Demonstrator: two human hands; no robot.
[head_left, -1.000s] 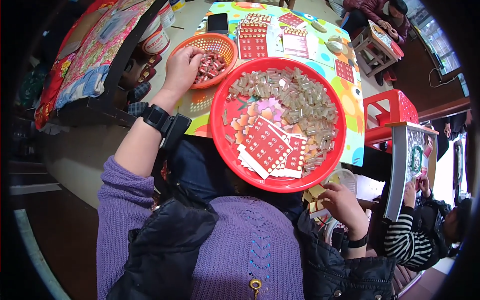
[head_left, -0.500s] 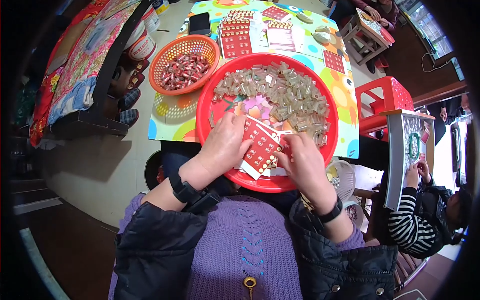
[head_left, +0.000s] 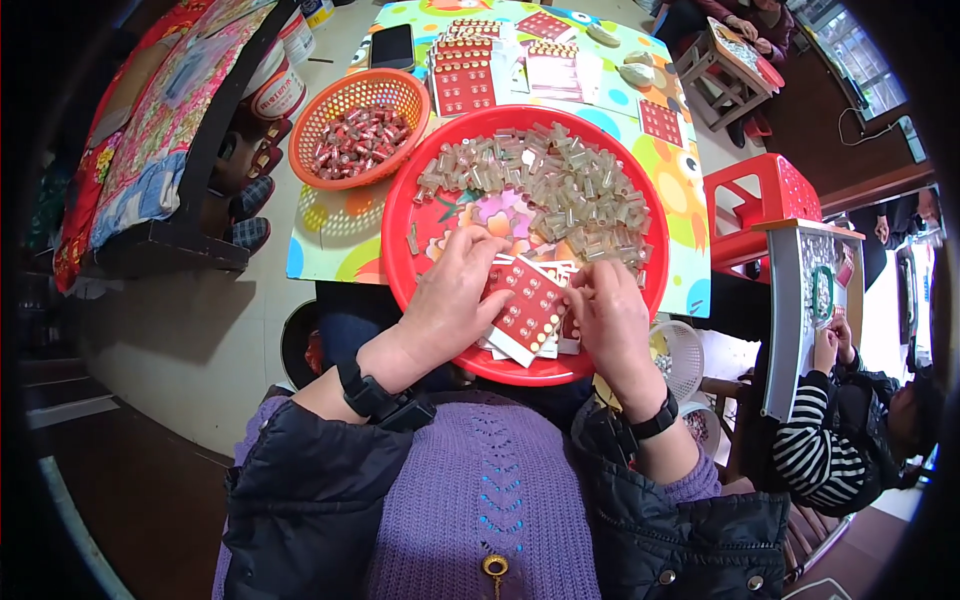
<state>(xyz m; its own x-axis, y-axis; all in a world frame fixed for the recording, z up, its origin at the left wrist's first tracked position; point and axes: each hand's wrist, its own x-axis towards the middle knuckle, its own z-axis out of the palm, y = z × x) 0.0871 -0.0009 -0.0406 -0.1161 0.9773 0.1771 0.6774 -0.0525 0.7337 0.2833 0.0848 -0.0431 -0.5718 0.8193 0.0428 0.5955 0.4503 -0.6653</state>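
Observation:
My left hand (head_left: 452, 300) grips a red sheet (head_left: 527, 308) with rows of small round marks and a white margin, its thumb on the sheet's face. Gold dots line the lower right edge. More white and red sheets lie beneath it, over the near part of a red round tray (head_left: 392, 235). At the sheet's right edge, my right hand (head_left: 612, 320) is closed, thumb and fingertips pressed together; whatever is between them is too small to make out. Beyond both hands, many short clear tubes (head_left: 590, 175) are heaped in the tray.
An orange basket (head_left: 300, 160) of small red-wrapped tubes (head_left: 360, 143) stands left of the tray. Behind are a phone (head_left: 391, 47), stacks of red sheets (head_left: 465, 85) and a loose sheet (head_left: 661, 122). A red stool (head_left: 770, 190) and a person in striped sleeves (head_left: 820, 445) are at right.
My right hand has risen slightly from the gold dots to the sheet's right edge. The left fingers have shifted over the sheet's top. The whole view has slid a little.

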